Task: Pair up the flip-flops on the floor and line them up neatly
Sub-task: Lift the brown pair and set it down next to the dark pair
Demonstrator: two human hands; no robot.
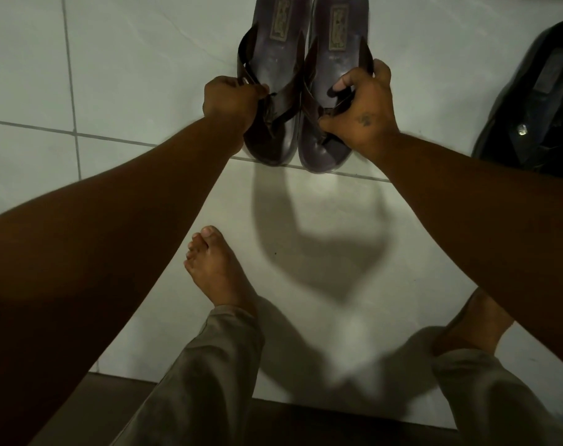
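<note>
Head view: we have two brown flip-flops side by side on the tiled floor [128, 75], touching, the left hand [230, 99] pinching the straps of the left flip-flop [270, 101] and the right hand [365, 114] gripping the straps of the right flip-flop [333, 91]. Risk: uneven release or a strap tug skews the toes. One black flip-flop [531, 111] lies well right of the right hand, its mate unseen.

At the top of the frame the heels of the two brown flip-flops [302, 75] are cut off, the black shoe [531, 104] at the right edge is only partly in view, and the right foot [473, 326] lower right hides behind the forearm.
</note>
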